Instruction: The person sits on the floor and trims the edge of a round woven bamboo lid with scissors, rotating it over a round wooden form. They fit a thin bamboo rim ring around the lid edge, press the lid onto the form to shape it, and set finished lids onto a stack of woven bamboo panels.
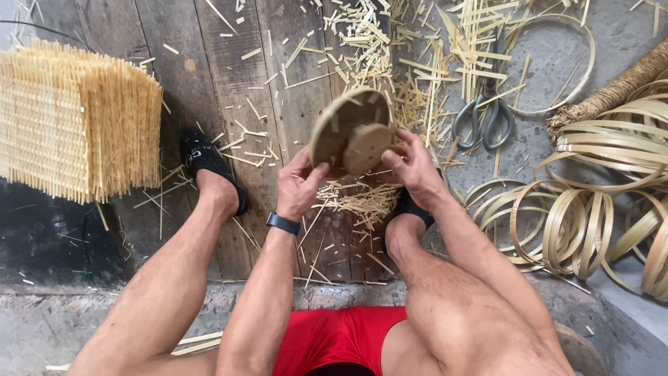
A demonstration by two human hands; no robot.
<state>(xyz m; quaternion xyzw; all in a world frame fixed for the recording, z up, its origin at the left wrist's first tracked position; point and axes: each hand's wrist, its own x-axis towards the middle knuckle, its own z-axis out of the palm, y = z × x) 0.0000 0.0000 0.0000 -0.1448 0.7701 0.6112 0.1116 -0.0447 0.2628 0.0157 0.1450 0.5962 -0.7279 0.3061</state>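
Round bamboo-rimmed disc (346,136), tilted on edge, sits between my hands above the plank floor (209,83): left hand (300,186) pinches its lower-left rim, right hand (410,167) grips the right edge, equally near.

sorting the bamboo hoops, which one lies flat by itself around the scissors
The big thin hoop at top right, lying flat around the scissors; the other hoops stand bunched on edge lower right.

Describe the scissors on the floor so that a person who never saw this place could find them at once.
Look at the grey floor right of the wooden planks, above the coiled bamboo strips. The scissors lie among loose bamboo offcuts, beside a thin bamboo ring. They are the only metal thing there, with two grey loop handles.
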